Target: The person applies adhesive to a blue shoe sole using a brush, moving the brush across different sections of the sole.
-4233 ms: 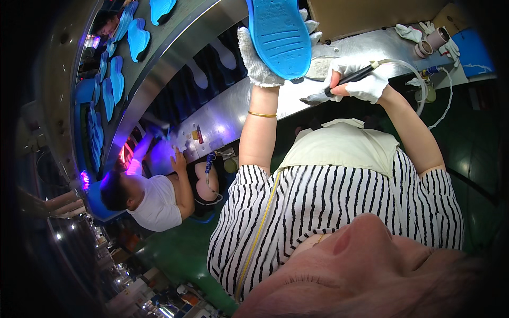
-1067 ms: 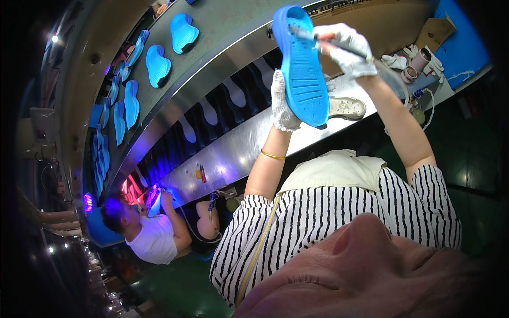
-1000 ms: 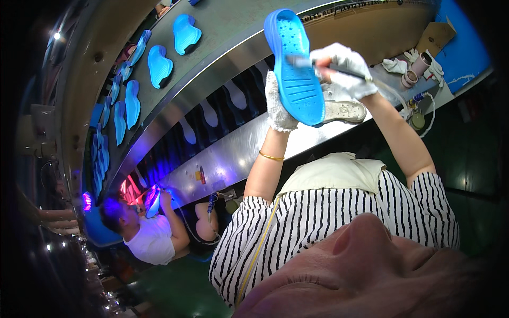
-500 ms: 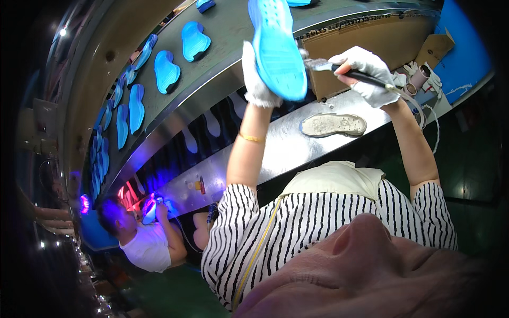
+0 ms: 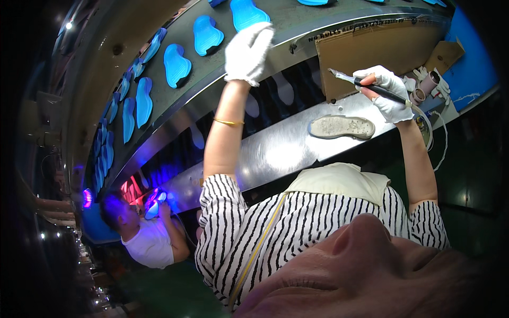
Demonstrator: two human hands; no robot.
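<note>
My left hand [image 5: 248, 53], in a white glove, reaches to the conveyor belt [image 5: 222, 58] and overlaps the near end of a blue shoe sole [image 5: 247, 13]. Its fingers are bent together over that end, and their tips are partly hidden. My right hand [image 5: 386, 93], in a white glove with some fingertips bare, is closed around the black handle of a brush [image 5: 389, 94]. A pale tube trails from the handle, and the metal-collared tip points left in the air. Below it, a pale grey sole-shaped piece [image 5: 342, 127] lies on the metal ledge [image 5: 281, 146].
Several other blue soles [image 5: 177, 65] lie along the curved belt. A cardboard sheet [image 5: 371, 53] leans against its side. Rolls [image 5: 428, 82] and spare gloves [image 5: 442, 87] are at the right end. At lower left a co-worker [image 5: 151, 244] handles a sole under violet light.
My left hand has moved left and away with the blue sole, bringing it from above the ledge to the belt. The brush has come away from the sole, to the right. The belt's soles have shifted right.
</note>
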